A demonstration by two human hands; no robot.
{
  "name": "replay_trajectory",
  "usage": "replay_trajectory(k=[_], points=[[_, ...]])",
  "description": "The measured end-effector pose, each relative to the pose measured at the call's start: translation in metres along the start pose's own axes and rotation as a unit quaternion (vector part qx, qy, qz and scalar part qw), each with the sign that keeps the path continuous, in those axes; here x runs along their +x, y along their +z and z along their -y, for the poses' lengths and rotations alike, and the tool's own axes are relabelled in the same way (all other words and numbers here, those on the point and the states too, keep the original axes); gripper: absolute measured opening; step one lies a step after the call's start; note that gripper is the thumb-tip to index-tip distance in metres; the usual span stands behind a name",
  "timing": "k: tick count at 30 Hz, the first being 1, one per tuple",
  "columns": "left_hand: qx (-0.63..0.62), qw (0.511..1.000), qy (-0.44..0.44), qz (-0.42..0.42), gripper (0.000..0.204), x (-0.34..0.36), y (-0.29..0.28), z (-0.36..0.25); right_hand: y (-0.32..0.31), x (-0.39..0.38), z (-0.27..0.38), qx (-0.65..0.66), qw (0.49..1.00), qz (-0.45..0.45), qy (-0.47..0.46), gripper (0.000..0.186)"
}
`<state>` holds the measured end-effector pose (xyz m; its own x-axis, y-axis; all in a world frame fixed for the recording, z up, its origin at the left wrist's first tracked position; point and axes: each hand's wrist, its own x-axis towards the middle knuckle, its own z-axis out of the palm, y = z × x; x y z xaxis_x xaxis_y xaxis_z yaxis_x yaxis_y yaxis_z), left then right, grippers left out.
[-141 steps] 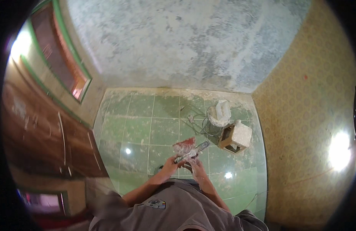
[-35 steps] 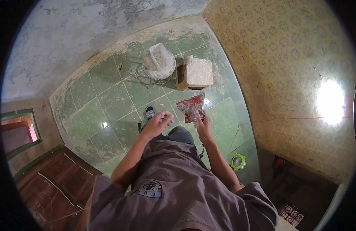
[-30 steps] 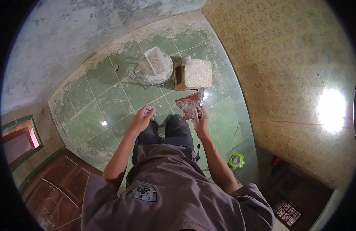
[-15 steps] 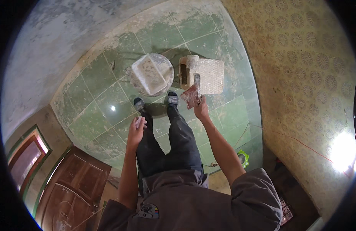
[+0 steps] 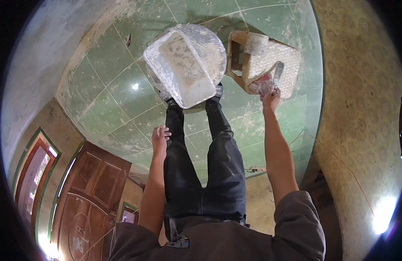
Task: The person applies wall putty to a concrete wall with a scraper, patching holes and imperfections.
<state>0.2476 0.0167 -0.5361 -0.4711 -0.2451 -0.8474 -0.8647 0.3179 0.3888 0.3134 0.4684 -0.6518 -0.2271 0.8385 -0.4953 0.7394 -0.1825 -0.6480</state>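
Observation:
My left hand hangs beside my left thigh with its fingers curled. Whitish smears show at the fingertips; what they hold, if anything, is too small to make out. My right hand is closed round a plaster-smeared hand tool with a reddish flat part and a grey strip. That tool appears over the near part of a pale, woven-textured boxy piece; contact cannot be judged. A whitish rectangular tub, coated inside with plaster residue, rests tilted on a round, splattered base before my feet.
On the boxy piece sits a whitish cylinder, near a dark opening. Green floor tiles carry white smears. A patterned wall rises at right, with a thin red cord. A brown wooden door stands at lower left.
The tub and boxy piece look larger and sit higher in view. My right hand with the tool has moved outward, over the boxy piece. My left hand stays low by my leg, fingers curled.

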Motion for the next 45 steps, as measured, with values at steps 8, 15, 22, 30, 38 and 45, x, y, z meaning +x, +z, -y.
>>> replay_trajectory(k=[8, 15, 22, 30, 38, 45], points=[[-0.012, 0.988, 0.149, 0.025, 0.021, 0.003, 0.018, -0.041, 0.0, -0.014, -0.014, -0.052, 0.993, -0.079, -0.069, 0.045], [-0.013, 0.908, 0.402, 0.114, 0.017, -0.019, 0.098, -0.164, -0.019, -0.076, -0.002, -0.018, 0.987, -0.142, -0.078, 0.045], [0.003, 0.914, 0.388, 0.121, 0.021, -0.019, 0.099, -0.185, -0.021, -0.134, 0.007, 0.016, 0.981, -0.18, -0.068, 0.037], [0.166, 0.825, 0.474, 0.259, 0.018, -0.084, 0.203, -0.228, -0.093, -0.129, 0.021, 0.194, 0.96, -0.2, 0.024, 0.034], [0.203, 0.789, 0.512, 0.272, 0.02, -0.048, 0.367, -0.155, -0.187, -0.083, 0.077, 0.138, 0.949, -0.276, -0.07, 0.036], [0.255, 0.783, 0.507, 0.253, 0.021, -0.047, 0.405, -0.115, -0.204, -0.04, 0.118, -0.043, 0.993, -0.081, -0.069, 0.022]])
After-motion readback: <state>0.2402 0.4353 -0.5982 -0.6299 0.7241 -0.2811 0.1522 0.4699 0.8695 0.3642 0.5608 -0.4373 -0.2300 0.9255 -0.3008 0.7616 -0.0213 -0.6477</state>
